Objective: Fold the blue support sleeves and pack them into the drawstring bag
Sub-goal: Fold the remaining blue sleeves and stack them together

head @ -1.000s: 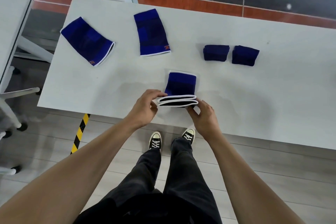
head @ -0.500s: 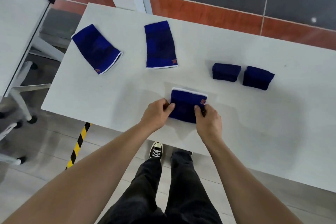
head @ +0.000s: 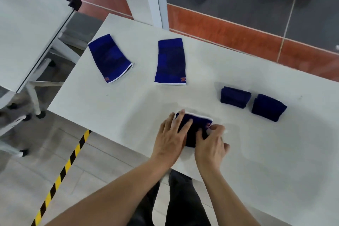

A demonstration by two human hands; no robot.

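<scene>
I see left hand point(head: 169, 138) flat, fingers straight, pressing folded sleeve point(head: 195, 126) on desk point(head: 128, 108); right hand point(head: 211, 145) fingers curled, pinching sleeve's right edge.

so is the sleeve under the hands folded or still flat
Folded: the sleeve is doubled over, shorter than the two flat sleeves, both hands pressing it.

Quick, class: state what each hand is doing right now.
Left hand: open, fingers flat on the half-folded sleeve.
Right hand: fingers curled, gripping the sleeve's right edge.
</scene>
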